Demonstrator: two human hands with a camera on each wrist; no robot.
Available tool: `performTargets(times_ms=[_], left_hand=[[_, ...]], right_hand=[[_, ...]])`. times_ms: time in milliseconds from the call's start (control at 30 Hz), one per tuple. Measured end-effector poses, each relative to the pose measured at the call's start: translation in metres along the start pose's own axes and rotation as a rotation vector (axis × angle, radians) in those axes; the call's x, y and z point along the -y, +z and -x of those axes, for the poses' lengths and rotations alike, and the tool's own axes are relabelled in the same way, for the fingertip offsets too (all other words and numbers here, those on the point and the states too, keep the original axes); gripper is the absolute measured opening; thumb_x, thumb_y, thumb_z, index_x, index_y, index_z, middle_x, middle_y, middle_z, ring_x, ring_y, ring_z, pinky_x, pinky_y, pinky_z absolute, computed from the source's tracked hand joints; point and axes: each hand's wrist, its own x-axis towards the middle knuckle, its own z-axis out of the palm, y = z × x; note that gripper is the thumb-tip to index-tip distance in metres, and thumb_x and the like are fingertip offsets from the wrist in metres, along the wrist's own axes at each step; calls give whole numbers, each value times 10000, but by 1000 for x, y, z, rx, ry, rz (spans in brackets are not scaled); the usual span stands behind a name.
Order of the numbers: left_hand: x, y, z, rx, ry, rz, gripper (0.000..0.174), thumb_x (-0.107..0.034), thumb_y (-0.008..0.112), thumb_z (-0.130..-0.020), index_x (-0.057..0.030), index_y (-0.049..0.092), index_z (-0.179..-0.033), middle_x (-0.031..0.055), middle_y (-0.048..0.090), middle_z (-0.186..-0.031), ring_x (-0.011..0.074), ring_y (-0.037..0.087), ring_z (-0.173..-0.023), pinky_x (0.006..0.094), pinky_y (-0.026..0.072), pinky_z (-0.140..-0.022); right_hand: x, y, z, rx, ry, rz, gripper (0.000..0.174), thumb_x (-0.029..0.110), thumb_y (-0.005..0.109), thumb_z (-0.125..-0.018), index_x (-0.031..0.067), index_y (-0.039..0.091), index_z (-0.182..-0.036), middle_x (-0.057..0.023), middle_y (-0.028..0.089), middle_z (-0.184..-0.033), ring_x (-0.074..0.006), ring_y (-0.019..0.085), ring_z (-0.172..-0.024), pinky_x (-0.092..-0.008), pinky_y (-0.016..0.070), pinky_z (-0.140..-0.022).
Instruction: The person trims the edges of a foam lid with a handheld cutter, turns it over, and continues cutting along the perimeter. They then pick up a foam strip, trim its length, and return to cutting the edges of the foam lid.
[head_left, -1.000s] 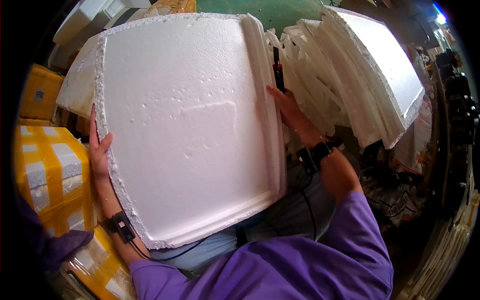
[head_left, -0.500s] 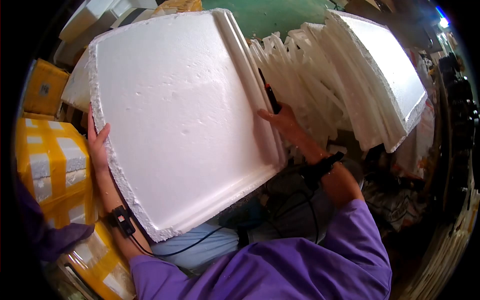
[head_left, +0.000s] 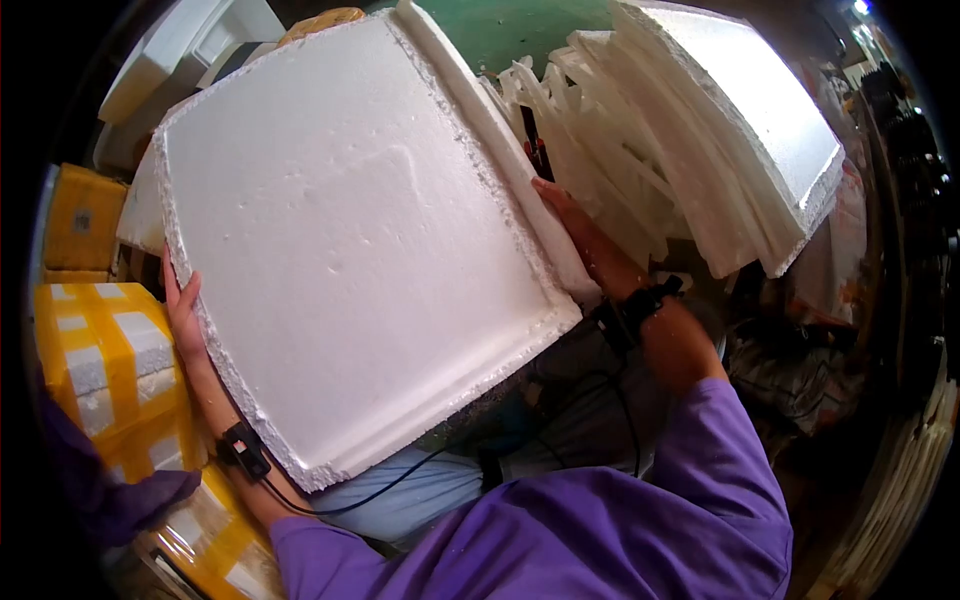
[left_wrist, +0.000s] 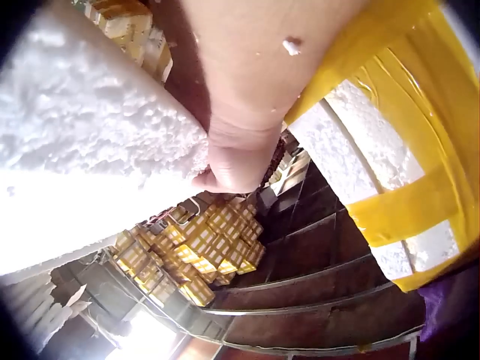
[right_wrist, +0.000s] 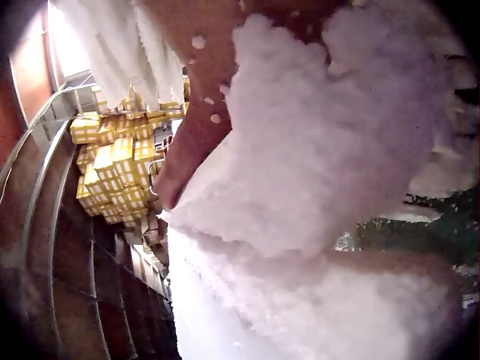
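Observation:
A large white foam panel (head_left: 330,230), with a low ridge along its near edge, is held tilted above the lap. My left hand (head_left: 183,310) grips its left edge, thumb on the front face and fingers behind; in the left wrist view the thumb (left_wrist: 236,157) presses the crumbly foam side. Along the right side, a long foam strip (head_left: 500,170) is parted from the panel by a rough, broken line. My right hand (head_left: 570,215) is at this strip, holding a black-and-red utility knife (head_left: 535,145) that points away. In the right wrist view, rough foam (right_wrist: 300,142) hides most fingers.
White foam pieces (head_left: 600,150) and a stack of panels (head_left: 730,130) lean at the right. Yellow-taped foam boxes (head_left: 120,370) stand close by the left forearm, with a brown carton (head_left: 85,220) behind. A black cable (head_left: 390,485) runs over the lap.
The right-hand strip has broken from the panel, leaving a ragged line. The panel has swung left and leans more. My right hand first slid nearer along the edge, then moved slightly away again.

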Motion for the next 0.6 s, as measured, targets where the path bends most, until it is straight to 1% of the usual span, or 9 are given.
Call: performTargets(times_ms=[67,133,167,267,300,367,467,567,600], left_hand=[[-1,1,0,4,7,-8,729,-109,585,-939,-24,275,-1593,135,345,-1597,267,347,-1451,378,221,-1219],[-5,2,0,4,8,-1,729,-107,584,-941,-22,272,-1594,135,348,-1596,267,354,-1447,378,227,-1216],[-7,4,1,4,1,11,730,-105,585,-940,-21,270,-1594,134,350,-1595,267,357,-1445,377,232,-1214],[-9,5,2,-10,-19,31,733,-90,584,-940,-20,265,-1596,139,354,-1593,266,365,-1439,375,244,-1209],[-9,5,1,-16,-24,36,733,-84,584,-940,-20,263,-1596,141,355,-1592,266,367,-1437,374,249,-1207],[-11,9,0,-23,25,-24,733,-73,580,-942,-23,258,-1599,146,354,-1592,267,369,-1434,376,259,-1203],[-14,6,-1,-37,62,-70,734,-50,575,-942,-28,253,-1602,148,351,-1592,268,371,-1431,378,266,-1199],[-18,10,2,-85,86,-121,738,-25,577,-940,-24,250,-1602,145,348,-1594,267,371,-1430,376,266,-1198],[-20,11,2,-112,98,-143,740,-17,578,-938,-21,249,-1601,143,347,-1595,266,371,-1430,375,265,-1198]], right_hand=[[1,0,-13,-67,-67,46,476,443,689,-946,8,687,-1139,-30,676,-955,-130,621,-841,-272,502,-763],[5,1,-16,-113,-91,59,467,448,681,-952,16,696,-1129,-16,677,-945,-119,619,-839,-257,498,-766],[16,4,-10,-128,-63,38,451,437,693,-948,13,707,-1101,-10,675,-927,-111,616,-826,-253,497,-751],[47,21,13,-98,35,89,457,417,714,-938,-4,698,-1112,-29,679,-909,-117,620,-788,-272,506,-733],[41,19,7,-125,-26,187,458,403,727,-926,-9,689,-1122,-43,684,-904,-133,628,-792,-282,512,-744],[32,20,-8,-177,-170,381,466,374,751,-904,-19,673,-1142,-71,694,-892,-164,644,-800,-304,523,-767],[32,35,-4,-555,-271,504,476,419,842,-801,5,653,-938,-52,659,-790,-180,569,-683,-356,494,-672],[45,19,-4,-659,-384,620,523,428,856,-761,-7,635,-949,-116,673,-809,-231,599,-696,-384,506,-686],[47,12,-6,-693,-341,708,533,438,849,-767,-8,629,-959,-132,678,-816,-252,611,-703,-397,507,-690]])
